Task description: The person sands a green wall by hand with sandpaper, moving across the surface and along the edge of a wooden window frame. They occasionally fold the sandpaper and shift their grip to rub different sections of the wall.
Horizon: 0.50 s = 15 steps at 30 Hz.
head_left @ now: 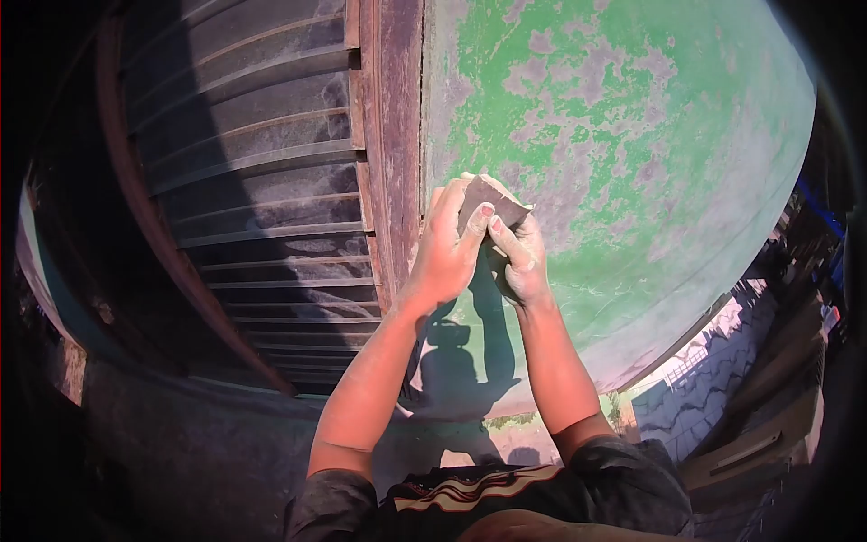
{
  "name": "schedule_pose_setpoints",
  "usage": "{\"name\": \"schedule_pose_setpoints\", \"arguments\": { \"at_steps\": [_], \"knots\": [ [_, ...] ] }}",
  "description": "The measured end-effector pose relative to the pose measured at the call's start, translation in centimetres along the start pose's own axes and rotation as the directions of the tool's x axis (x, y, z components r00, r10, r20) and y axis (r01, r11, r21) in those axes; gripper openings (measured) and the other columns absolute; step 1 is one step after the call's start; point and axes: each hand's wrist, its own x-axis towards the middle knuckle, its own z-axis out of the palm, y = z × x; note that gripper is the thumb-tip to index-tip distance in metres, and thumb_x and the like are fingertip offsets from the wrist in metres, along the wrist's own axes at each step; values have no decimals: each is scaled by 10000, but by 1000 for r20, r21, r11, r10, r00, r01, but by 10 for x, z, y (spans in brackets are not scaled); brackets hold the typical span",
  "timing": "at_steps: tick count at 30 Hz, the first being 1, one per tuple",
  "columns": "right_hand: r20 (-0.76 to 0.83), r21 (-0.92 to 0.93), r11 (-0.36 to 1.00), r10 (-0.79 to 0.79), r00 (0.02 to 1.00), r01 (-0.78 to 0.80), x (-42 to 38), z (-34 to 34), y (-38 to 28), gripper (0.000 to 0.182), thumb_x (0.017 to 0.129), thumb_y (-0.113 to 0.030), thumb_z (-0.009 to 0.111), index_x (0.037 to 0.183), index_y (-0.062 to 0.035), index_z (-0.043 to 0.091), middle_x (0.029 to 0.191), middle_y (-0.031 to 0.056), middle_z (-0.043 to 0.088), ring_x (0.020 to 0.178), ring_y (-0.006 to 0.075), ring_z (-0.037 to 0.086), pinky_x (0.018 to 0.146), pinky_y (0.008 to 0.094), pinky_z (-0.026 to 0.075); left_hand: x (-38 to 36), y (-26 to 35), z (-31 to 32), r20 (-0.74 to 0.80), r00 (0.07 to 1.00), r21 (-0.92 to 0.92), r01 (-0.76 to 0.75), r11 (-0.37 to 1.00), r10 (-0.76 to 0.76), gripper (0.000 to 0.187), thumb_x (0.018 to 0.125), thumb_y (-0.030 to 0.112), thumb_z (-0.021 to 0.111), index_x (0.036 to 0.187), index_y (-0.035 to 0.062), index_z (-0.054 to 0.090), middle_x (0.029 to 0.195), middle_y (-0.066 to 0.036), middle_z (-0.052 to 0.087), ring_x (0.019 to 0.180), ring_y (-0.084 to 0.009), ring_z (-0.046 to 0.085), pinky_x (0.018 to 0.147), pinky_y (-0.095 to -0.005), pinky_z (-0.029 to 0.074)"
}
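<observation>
A small folded piece of grey-brown sandpaper (497, 196) is held up between both hands, its pale edges dusty. My left hand (446, 237) grips it from the left, thumb pressed on its face. On the lower right side, my right hand (524, 256) pinches the same piece, with the two thumbs close together. Pale dust coats the fingers of both hands. Behind them is a green wall (578, 172) with large patches of paint worn to grey.
Left of the wall stands a louvred window (271, 172) in a weathered reddish-brown wooden frame (397, 117). Paving (695, 388) lies at the lower right, beside a wooden piece (759, 452) with a slot. My shadow falls on the lower wall.
</observation>
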Motion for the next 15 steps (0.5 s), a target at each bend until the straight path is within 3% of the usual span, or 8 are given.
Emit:
{"name": "schedule_pose_setpoints", "arguments": {
  "at_steps": [1, 2, 3, 6, 7, 9, 13, 15],
  "knots": [
    [36, -114, 991, -71, 997, 74, 8, 2, -6, 501, 984, -189, 738, 1431, 11, 635, 1379, 136, 680, 1250, 203, 630, 1084, 346, 468, 5, -1, 0, 30, 993, 241, -114, 964, 110, 291, 1064, 213, 609, 1245, -9, 559, 1121, -134, 596, 1062, -290, 547, 975, -414, 422],
    [78, -221, 963, -137, 988, 151, 16, 4, -13, 468, 995, -169, 727, 1424, 1, 653, 1430, 151, 663, 1301, 224, 616, 1118, 357, 457, 12, -5, -3, 109, 988, 276, -132, 952, 105, 350, 1029, 243, 629, 1267, -1, 551, 1173, -159, 543, 1117, -384, 476, 1010, -475, 369],
    [76, -232, 959, -149, 986, 162, 23, 8, -23, 468, 995, -169, 727, 1424, 1, 653, 1430, 151, 663, 1301, 224, 616, 1118, 357, 457, 21, -5, -6, 115, 986, 264, -144, 954, 117, 350, 1029, 243, 629, 1267, -1, 551, 1173, -159, 543, 1117, -384, 476, 1010, -475, 369],
    [169, -601, 743, -243, 955, 295, 53, 11, -54, 308, 1039, -105, 671, 1335, -46, 736, 1446, 157, 671, 1292, 226, 639, 1080, 364, 507, 61, 12, -22, 96, 944, 601, -307, 738, 315, 402, 997, 326, 676, 1297, 79, 575, 1249, -125, 524, 1189, -348, 480, 1014, -495, 358],
    [226, -738, 553, -339, 913, 388, 65, 17, -67, 359, 971, -48, 716, 1323, -104, 755, 1378, 145, 712, 1206, 246, 700, 991, 365, 564, 80, 15, -33, 101, 936, 595, -329, 734, 337, 402, 997, 326, 676, 1297, 79, 575, 1249, -125, 524, 1189, -348, 480, 1014, -495, 358],
    [543, -793, -71, -535, 648, 605, 104, 2, -83, 384, 883, -4, 743, 1254, -105, 755, 1239, 112, 753, 1089, 286, 733, 881, 381, 597, 123, 17, -54, 97, 863, 765, -383, 518, 495, 405, 975, 280, 709, 1326, 128, 577, 1331, -124, 510, 1256, -348, 464, 1057, -494, 343],
    [560, -815, -192, -505, 657, 547, 151, 12, -113, 344, 885, 65, 733, 1206, -59, 723, 1198, 140, 735, 1085, 306, 723, 887, 386, 597, 198, 14, -79, 74, 768, 821, -410, 399, 637, 399, 976, 326, 700, 1321, 166, 580, 1338, -113, 494, 1288, -339, 439, 1071, -504, 328],
    [725, -689, -496, -464, 509, 529, 171, 15, -124, 391, 821, 43, 767, 1187, -74, 694, 1191, 121, 723, 1045, 310, 719, 844, 415, 596, 213, 7, -79, 28, 739, 877, -342, 338, 674, 419, 971, 384, 681, 1320, 177, 577, 1345, -105, 476, 1308, -330, 411, 1084, -510, 312]
  ]
}}
